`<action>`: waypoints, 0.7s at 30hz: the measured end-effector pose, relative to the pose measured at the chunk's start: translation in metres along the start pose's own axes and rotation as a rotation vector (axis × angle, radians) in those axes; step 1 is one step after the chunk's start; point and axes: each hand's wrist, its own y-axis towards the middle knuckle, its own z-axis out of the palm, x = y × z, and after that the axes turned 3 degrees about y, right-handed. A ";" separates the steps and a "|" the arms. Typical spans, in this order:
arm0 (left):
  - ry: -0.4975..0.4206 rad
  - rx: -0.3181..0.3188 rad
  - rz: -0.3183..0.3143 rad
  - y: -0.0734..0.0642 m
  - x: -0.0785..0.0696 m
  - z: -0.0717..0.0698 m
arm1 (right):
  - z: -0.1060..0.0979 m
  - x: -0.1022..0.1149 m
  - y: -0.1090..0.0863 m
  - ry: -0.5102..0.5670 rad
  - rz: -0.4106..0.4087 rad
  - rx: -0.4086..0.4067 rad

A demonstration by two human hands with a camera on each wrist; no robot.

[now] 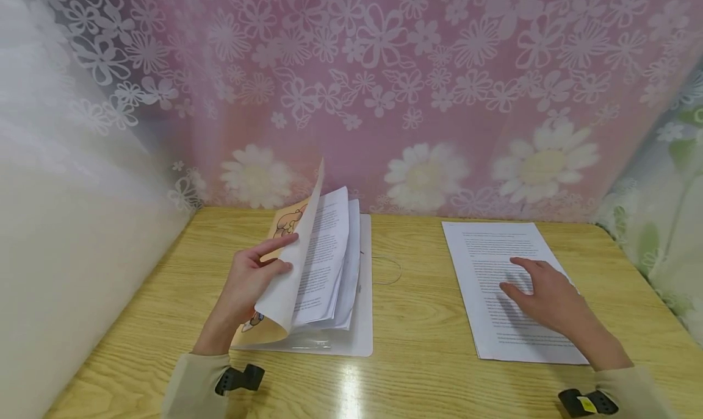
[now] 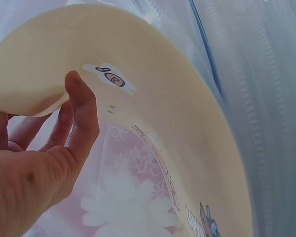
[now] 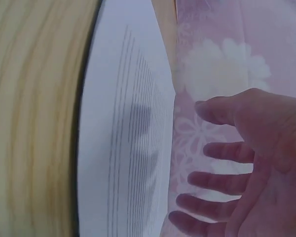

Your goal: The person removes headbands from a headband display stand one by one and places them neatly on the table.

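My left hand (image 1: 249, 282) grips the raised, curved cover (image 1: 299, 266) of a folder on the left of the table. That cover is white inside and cream outside with cartoon drawings; the left wrist view shows its cream side (image 2: 187, 123) bending over my left hand (image 2: 44, 163). Printed sheets (image 1: 324, 254) lie inside the folder, above its white back (image 1: 364, 340). On the right, my right hand (image 1: 555, 297) hovers over a stack of printed paper (image 1: 472, 309), fingers spread. In the right wrist view, a gap separates my right hand (image 3: 256, 163) from the paper stack (image 3: 103, 123).
Both lie on a wood-grain table (image 1: 417, 321). A thin loop of cord (image 1: 400, 272) sticks out from the folder's right side. Behind hangs a pink floral curtain (image 1: 351, 102), with a pale sheet (image 1: 82, 193) at left and a floral one (image 1: 659, 224) at right.
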 end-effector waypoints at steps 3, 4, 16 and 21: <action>0.006 0.002 0.022 0.000 0.001 0.000 | -0.005 -0.014 -0.004 -0.030 0.039 0.044; 0.007 0.004 0.026 0.000 0.001 0.000 | -0.006 -0.018 -0.005 -0.038 0.055 0.059; -0.004 -0.003 0.048 0.002 0.001 -0.003 | -0.017 -0.062 -0.010 -0.091 0.262 0.275; -0.007 -0.004 0.053 0.001 0.001 -0.004 | -0.019 -0.071 -0.009 -0.076 0.281 0.287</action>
